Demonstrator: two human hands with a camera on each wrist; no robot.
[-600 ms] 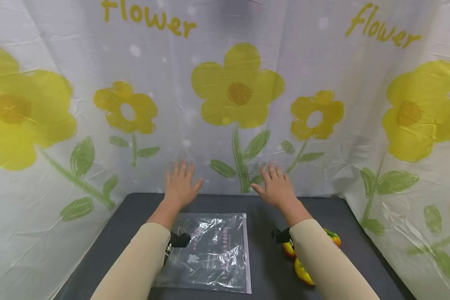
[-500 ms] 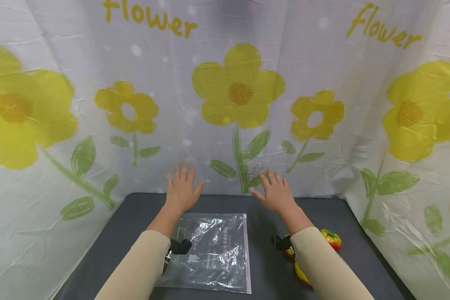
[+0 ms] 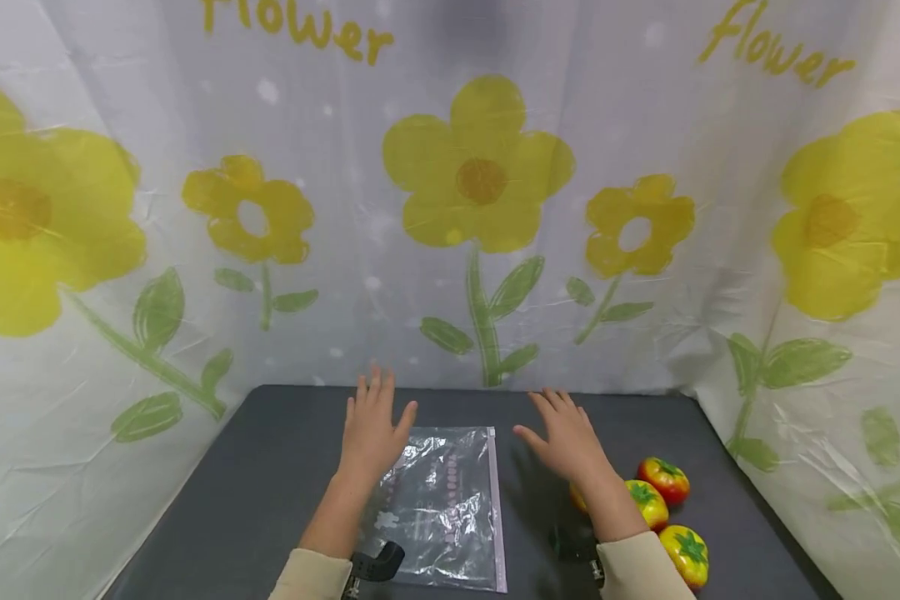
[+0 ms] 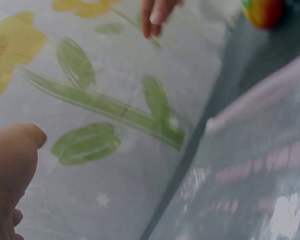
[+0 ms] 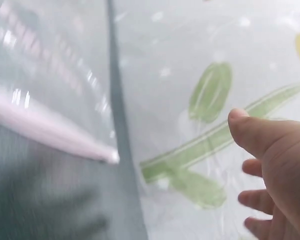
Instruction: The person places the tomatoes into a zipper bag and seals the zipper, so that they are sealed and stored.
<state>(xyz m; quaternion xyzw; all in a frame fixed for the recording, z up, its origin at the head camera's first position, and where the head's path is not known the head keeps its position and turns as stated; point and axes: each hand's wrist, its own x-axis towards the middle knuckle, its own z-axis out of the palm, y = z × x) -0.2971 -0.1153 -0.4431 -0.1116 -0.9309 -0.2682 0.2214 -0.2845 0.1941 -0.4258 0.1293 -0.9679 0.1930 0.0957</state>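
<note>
My left hand [image 3: 373, 433] hovers with fingers spread over the left part of a clear plastic zip bag [image 3: 457, 500]. The bag lies flat, its pink zip strip [image 5: 50, 127] on the right side. To the right of the bag, my right hand [image 3: 568, 440] is held in the air, fingers straight and thumb apart, holding nothing. Several red-and-yellow tomato-shaped fruits with green tops sit by the right forearm: a redder one [image 3: 663, 481] behind, a yellower one [image 3: 686, 556] in front. The forearm partly covers others.
A dark table [image 3: 270, 475] carries everything. Behind and on both sides hangs a white curtain [image 3: 345, 167] printed with yellow flowers, meeting the table's back edge. Black wrist straps [image 3: 378, 562] sit at the cuffs.
Both hands have drawn back from near the curtain toward the body and lower over the table. The forearms have pulled back, uncovering more of the fruits.
</note>
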